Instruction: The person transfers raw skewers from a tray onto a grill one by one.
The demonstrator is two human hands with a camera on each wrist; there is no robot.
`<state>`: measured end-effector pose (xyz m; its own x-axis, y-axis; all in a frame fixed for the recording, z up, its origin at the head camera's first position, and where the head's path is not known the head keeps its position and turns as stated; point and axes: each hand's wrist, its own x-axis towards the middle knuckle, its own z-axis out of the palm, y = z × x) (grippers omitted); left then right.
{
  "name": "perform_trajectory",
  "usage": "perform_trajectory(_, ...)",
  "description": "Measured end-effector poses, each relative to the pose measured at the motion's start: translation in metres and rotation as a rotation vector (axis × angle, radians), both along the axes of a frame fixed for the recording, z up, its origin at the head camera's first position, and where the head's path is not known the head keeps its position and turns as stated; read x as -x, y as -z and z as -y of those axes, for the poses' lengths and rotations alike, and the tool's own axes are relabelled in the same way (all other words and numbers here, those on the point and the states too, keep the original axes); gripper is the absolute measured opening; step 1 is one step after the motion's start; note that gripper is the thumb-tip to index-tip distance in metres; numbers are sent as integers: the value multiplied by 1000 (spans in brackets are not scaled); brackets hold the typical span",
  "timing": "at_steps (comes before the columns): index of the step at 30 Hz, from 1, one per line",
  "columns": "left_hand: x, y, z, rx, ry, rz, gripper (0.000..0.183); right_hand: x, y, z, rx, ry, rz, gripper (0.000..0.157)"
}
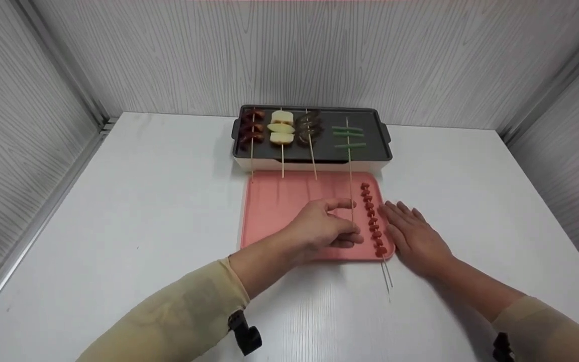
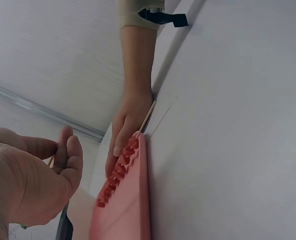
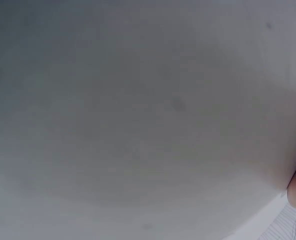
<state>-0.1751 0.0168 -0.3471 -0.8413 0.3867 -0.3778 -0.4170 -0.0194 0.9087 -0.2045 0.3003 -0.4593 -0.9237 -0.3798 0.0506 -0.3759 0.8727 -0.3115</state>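
Observation:
My left hand pinches the lower end of a bamboo skewer between thumb and fingers, above the pink tray. Three green vegetable pieces are threaded across its far end, over the right part of the black griddle. In the left wrist view the skewer end shows at the fingertips of my left hand. My right hand rests on the white table with fingers straight, against the tray's right edge. Just inside that edge lies a skewer of small red pieces, its stick jutting past the front rim.
On the griddle's left half lie three more skewers: dark red pieces, pale white-yellow slices and brown pieces. Their sticks overhang the tray's back edge. Wood-grained walls enclose the table behind and at both sides.

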Motion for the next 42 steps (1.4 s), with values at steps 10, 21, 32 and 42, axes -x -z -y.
perform_trajectory(10,54,0,-17,-29,-105,18,58,0,3,1,3,-7,-18,60)
perform_trajectory(21,87,3,-32,-31,-151,39,61,2,3,0,11,-14,-6,61)
perform_trajectory(32,95,10,-36,-17,-180,41,59,1,3,0,27,-29,-40,58)
perform_trajectory(42,92,13,-41,17,-195,-3,59,0,2,-2,17,-13,-39,59)
